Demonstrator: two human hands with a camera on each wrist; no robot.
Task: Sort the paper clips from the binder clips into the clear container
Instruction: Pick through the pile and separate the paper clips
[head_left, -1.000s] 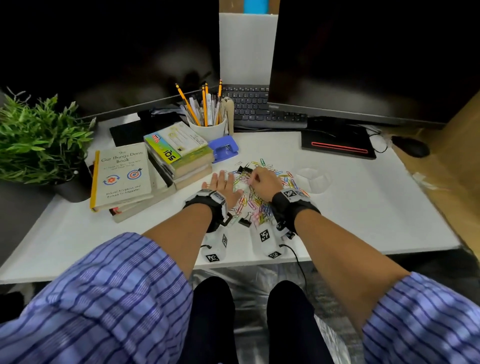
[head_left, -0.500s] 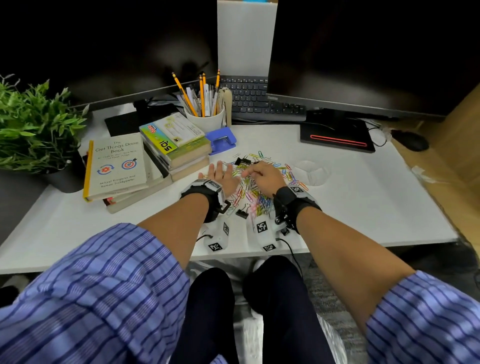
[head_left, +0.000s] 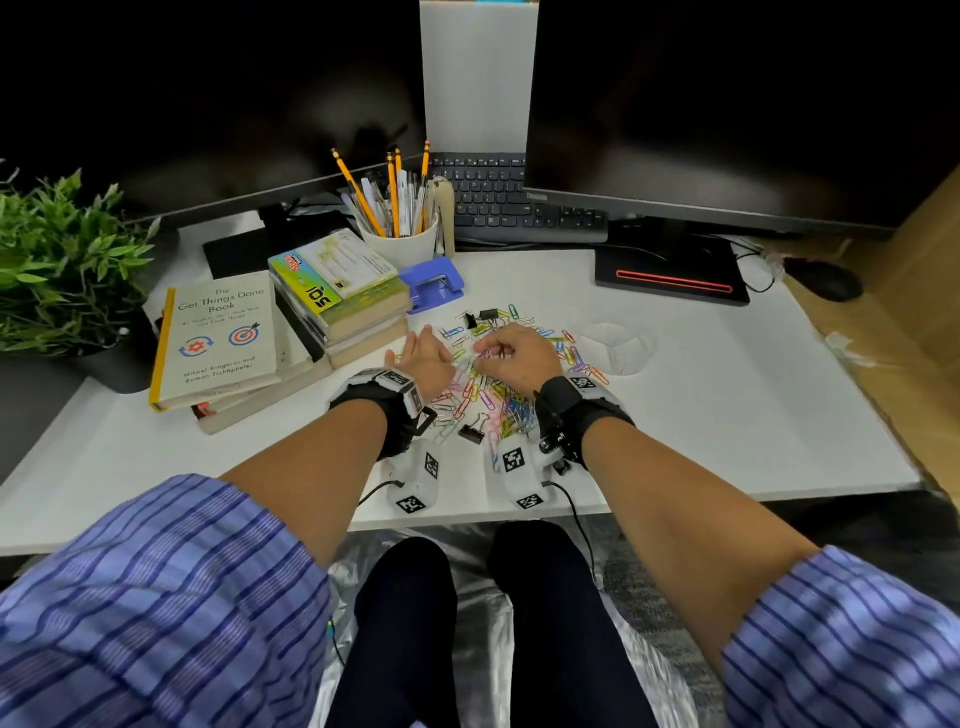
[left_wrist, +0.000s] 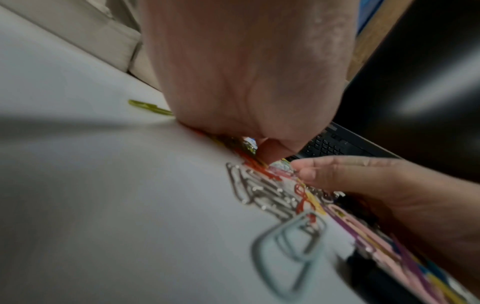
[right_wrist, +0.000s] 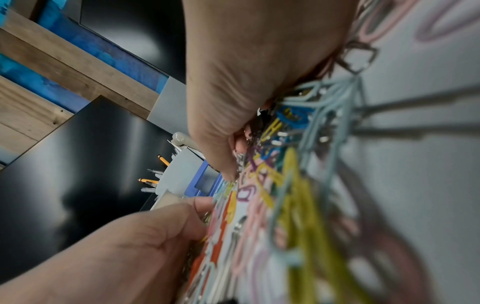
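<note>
— Paper clips, that whole coloured heap: has the right hand got hold of any?

— Its fingers are curled down into the top of the heap at the centre of the head view, tips drawn together as for a pinch. Whether a clip is actually caught between them I cannot tell; the right wrist view shows only a palm with clips blurred beneath it.

— And the left hand?

— Flat, fingers straight, lying on the left edge of the heap, just left of the right hand. It holds nothing; I judge it is steadying or spreading the clips.

— Where is the clear container?

— Right of the heap, close to its edge, on the white desk. Dividers show inside it, and I can make out nothing in any compartment.

— So how far along is the sorting?

— Barely begun, by my reading. The paper clips lie mixed on the desk, with black binder clips at the heap's upper edge and another binder clip at its lower edge, near the wrists. Nearly every clip is left to carry across.

— Anything crowding the work?

— A blue hole punch sits above and to the left of the heap, and stacked books lie farther left.
</note>
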